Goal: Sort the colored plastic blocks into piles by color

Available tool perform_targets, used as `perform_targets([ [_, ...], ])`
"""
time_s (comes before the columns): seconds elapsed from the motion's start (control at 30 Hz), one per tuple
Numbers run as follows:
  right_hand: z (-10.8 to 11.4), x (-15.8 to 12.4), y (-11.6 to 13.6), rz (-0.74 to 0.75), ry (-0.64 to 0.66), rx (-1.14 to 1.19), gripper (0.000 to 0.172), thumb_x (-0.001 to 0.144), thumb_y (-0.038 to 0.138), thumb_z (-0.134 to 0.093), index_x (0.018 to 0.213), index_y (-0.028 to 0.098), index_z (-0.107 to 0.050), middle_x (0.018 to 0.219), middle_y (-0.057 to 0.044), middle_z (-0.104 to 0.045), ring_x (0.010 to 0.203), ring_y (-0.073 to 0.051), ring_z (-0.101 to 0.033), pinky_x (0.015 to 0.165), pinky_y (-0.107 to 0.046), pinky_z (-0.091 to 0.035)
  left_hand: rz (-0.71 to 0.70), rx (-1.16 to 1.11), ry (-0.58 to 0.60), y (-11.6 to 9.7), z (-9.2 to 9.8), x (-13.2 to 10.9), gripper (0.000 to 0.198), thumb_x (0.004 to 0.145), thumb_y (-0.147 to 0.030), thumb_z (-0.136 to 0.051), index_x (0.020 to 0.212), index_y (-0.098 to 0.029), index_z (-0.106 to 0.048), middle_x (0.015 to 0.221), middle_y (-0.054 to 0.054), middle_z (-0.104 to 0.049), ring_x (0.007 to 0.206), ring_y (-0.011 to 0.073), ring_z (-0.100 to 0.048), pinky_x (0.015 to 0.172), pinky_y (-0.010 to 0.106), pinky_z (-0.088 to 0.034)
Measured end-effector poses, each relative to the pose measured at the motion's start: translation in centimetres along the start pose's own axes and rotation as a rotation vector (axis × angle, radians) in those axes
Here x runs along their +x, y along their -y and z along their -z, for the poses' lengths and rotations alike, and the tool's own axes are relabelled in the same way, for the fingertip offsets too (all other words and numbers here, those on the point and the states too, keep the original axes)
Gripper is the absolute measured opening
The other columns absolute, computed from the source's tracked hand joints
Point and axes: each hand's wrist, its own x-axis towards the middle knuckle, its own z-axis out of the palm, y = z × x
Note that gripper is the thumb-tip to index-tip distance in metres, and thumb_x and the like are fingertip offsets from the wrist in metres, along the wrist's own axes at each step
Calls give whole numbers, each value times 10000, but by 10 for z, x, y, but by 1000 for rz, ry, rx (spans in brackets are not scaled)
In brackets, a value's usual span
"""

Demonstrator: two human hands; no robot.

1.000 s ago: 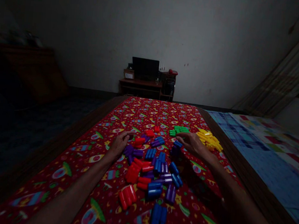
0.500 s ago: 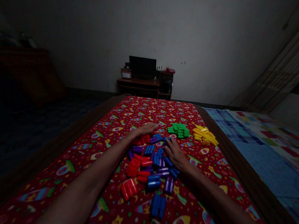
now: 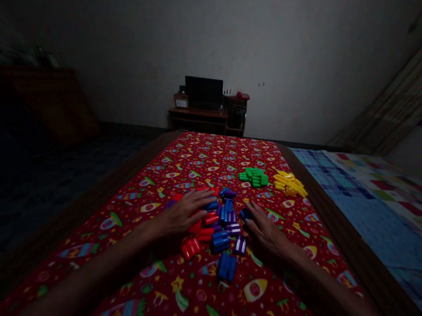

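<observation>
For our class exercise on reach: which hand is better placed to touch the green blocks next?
Probably the right hand: it is nearer the green blocks, while the left hand is farther left, close to red blocks.

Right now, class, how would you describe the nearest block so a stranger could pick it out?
On the red patterned cloth, find the mixed red, blue and purple cluster. At its near edge lies a blue block; no other block lies nearer the camera.

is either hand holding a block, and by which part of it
Cannot tell: the right hand is at a blue block, the left hand over red blocks, and any grip is hidden.
</observation>
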Motion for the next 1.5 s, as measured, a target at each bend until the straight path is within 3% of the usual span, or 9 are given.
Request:
perform_targets([
  [0.2, -40, 11, 34, 97, 10, 64, 626, 946, 534, -334, 1501, 267, -226, 1589, -83, -106, 1456, -249, -59, 1156, -486, -209, -134, 190, 48, -60, -37, -17, 492, 895, -473, -507, 1345, -276, -478, 1394, 40, -516, 1393, 291, -291, 1161, 542, -120],
  [0.37, -40, 48, 54, 134, -78, 356, 603, 930, 555, -358, 1445, 243, -373, 1483, -96, -396, 1373, -231, -351, 1129, -437, -288, -6, 269, -14, -34, -33, -17, 478, 894, -441, -524, 1338, -267, -484, 1411, 55, -497, 1371, 311, -326, 1145, 570, -153],
  [0.5, -13, 38, 56, 123, -172, 388, 521, 934, 509, -393, 1354, 221, -506, 1307, -104, -588, 1207, -234, -544, 1044, -427, -408, 33, 231, -40, -14, -16, -27, 434, 921, -391, -487, 1330, -244, -497, 1428, 88, -477, 1345, 272, -380, 1124, 536, -241],
  [0.67, 0, -25, 55, 406, 150, 3, 624, 854, 481, -577, 1425, 297, -408, 1549, -94, -256, 1407, -284, -271, 1117, -479, -300, 152, 199, -199, 4, -7, -46, 387, 964, -374, -372, 1307, -263, -514, 1417, 77, -492, 1347, 239, -382, 1142, 544, -177],
  [0.77, -17, -35, 50, 494, 178, -182, 652, 849, 452, -596, 1441, 285, -379, 1581, -109, -119, 1445, -305, -103, 1132, -532, -235, 355, 175, -276, 18, -18, -49, 434, 982, -359, -274, 1359, -246, -458, 1445, 93, -453, 1357, 242, -363, 1120, 543, -229],
  [0.97, -51, 26, 45, 461, 26, -196, 599, 865, 413, -585, 1406, 211, -427, 1550, -174, -213, 1441, -323, -124, 1106, -572, -261, 532, 105, -221, 36, -44, -33, 487, 980, -357, -212, 1416, -211, -374, 1470, 104, -412, 1373, 234, -334, 1113, 503, -266],
  [1.1, -47, 54, 47, 442, -111, -26, 460, 892, 414, -535, 1307, 214, -537, 1391, -146, -494, 1320, -277, -416, 1075, -501, -348, 521, 46, -314, 39, -38, -23, 484, 979, -313, -185, 1388, -158, -391, 1438, 126, -438, 1365, 213, -343, 1118, 468, -279],
  [1.23, -30, 63, 44, 176, -249, 143, 350, 934, 374, -437, 1192, 204, -602, 1095, -102, -687, 997, -219, -646, 867, -370, -504, 355, 77, -359, 23, -25, -13, 413, 973, -304, -274, 1318, -181, -465, 1390, 126, -490, 1314, 222, -411, 1117, 516, -255],
  [1.5, -37, 76, 43, 9, -133, -201, 353, 810, 255, -574, 1144, 142, -594, 1068, -159, -673, 971, -271, -625, 836, -379, -476, 163, 88, -61, 0, -29, 40, 444, 860, -151, -498, 1293, -247, -523, 1429, 81, -471, 1368, 283, -322, 1109, 580, -225],
])
